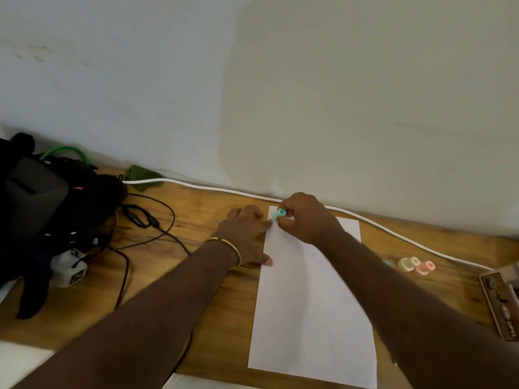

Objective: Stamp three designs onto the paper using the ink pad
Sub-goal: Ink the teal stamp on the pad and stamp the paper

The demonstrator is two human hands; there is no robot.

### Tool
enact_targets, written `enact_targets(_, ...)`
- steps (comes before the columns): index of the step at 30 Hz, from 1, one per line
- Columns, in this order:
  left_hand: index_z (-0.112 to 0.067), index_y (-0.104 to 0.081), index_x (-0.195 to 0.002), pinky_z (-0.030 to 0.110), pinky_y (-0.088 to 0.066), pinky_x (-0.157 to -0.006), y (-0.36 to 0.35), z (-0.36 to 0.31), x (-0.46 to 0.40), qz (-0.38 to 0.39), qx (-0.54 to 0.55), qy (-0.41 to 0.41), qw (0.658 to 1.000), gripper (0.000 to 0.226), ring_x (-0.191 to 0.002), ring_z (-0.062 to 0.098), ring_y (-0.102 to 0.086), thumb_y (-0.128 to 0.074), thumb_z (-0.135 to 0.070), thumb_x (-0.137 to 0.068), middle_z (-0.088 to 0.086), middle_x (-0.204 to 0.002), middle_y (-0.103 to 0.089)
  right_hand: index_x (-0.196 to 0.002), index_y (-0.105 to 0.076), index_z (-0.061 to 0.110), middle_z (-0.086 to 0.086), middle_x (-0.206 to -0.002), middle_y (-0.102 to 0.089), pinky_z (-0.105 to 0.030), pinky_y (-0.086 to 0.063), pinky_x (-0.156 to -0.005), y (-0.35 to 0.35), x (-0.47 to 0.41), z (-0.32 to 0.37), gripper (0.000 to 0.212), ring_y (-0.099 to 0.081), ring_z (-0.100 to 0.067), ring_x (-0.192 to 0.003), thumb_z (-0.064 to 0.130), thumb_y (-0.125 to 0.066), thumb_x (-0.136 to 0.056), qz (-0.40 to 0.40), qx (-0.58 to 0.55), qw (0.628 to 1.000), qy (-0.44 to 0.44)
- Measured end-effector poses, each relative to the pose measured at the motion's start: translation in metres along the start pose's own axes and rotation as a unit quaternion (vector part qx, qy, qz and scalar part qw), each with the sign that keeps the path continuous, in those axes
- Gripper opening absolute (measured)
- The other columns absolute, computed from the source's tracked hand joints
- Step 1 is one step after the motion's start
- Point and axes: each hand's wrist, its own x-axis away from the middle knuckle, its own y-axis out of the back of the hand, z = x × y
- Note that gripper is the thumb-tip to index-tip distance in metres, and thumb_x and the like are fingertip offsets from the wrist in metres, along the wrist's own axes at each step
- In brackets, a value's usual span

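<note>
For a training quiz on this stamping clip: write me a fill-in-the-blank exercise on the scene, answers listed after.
1. The right hand pinches a small stamp of ____ colour at the far end of the paper.
2. The left hand rests flat on the paper's ____ edge.
3. The cream stamp and the pink stamp lie on the wooden table, to the ____ of the paper.

Missing words: teal; left; right

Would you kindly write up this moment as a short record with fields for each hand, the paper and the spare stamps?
right hand: pinches the teal stamp at the far left corner of the paper
left hand: fingers flat, resting on the paper's left edge
paper: lies on the wooden table; no prints visible
spare stamps: cream stamp and pink stamp, right of the paper
</note>
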Motion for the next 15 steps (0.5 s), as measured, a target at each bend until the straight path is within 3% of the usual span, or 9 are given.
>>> enact_targets(7,-0.036,-0.027,-0.146,0.05,-0.032,-0.11,0.0018,-0.0025,0.0011,0.018,-0.026,0.003,0.999,0.097,-0.137,0.032,-0.018,-0.063,-0.075,-0.065,-0.003,-0.15,-0.019,-0.101,-0.068,0.015,0.002,-0.092,-0.055,-0.025,-0.037,-0.073,-0.0057,-0.0101,-0.0041,0.023,-0.052,-0.016,-0.087,0.034,-0.062,-0.09,0.006,0.03,1.0,-0.001)
enact_targets(15,-0.036,-0.026,-0.147,0.05,-0.03,-0.112,0.0036,-0.0044,0.0005,0.026,-0.026,0.007,0.999,0.098,-0.138,0.031,-0.017,-0.065,-0.073,-0.066,-0.002,-0.151,-0.018,-0.104,-0.068,0.013,-0.001,-0.096,-0.06,-0.025,-0.036,-0.073,-0.0081,-0.0112,-0.0063,0.025,-0.049,-0.013,-0.084,0.034,-0.062,-0.09,0.006,0.039,0.999,0.003)
